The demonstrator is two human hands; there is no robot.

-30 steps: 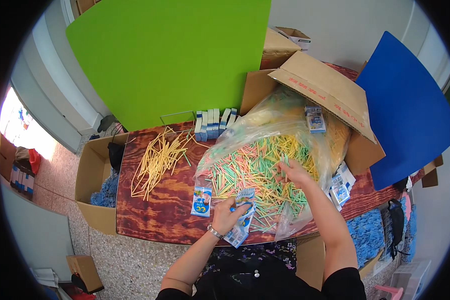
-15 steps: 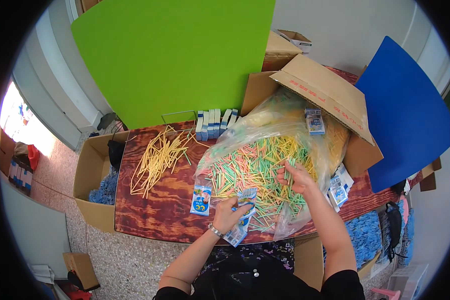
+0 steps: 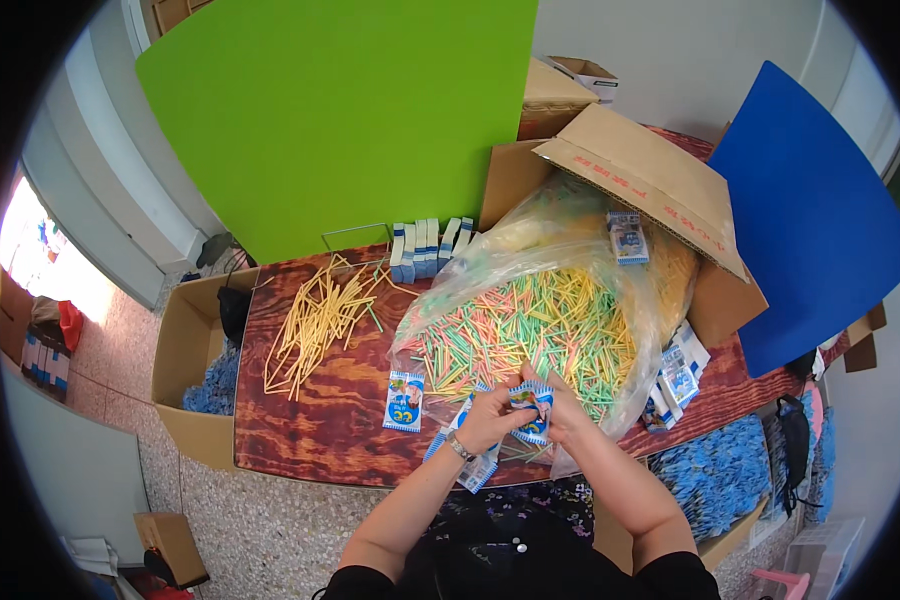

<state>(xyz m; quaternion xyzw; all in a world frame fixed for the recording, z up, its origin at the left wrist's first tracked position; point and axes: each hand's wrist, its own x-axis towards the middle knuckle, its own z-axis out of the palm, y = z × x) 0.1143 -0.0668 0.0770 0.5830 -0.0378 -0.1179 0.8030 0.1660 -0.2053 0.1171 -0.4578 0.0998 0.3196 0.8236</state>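
In front of my body, my left hand [image 3: 486, 421] pinches a small blue-and-white packet [image 3: 533, 408] held upright. My right hand [image 3: 568, 412] closes on the packet's upper right side; whether sticks are also in its fingers is hidden. More such packets [image 3: 477, 470] lie under my left hand at the table's near edge. Another flat packet [image 3: 403, 402] rests to the left. Just beyond my hands, a heap of short pink, green and yellow sticks [image 3: 515, 325] spreads from a clear plastic bag [image 3: 644, 335].
A tipped cardboard box [image 3: 660, 180] stands behind the bag, with a packet [image 3: 628, 240] near its opening. Long yellow sticks [image 3: 315, 325] lie on the table's left. Blue-and-white bundles [image 3: 430, 250] line the back. Several packets [image 3: 678, 375] sit at right. Green [image 3: 350, 120] and blue [image 3: 820, 210] boards stand behind.
My right hand has moved from the stick heap down and left to the packet at my left hand. The packet is now raised upright between both hands.
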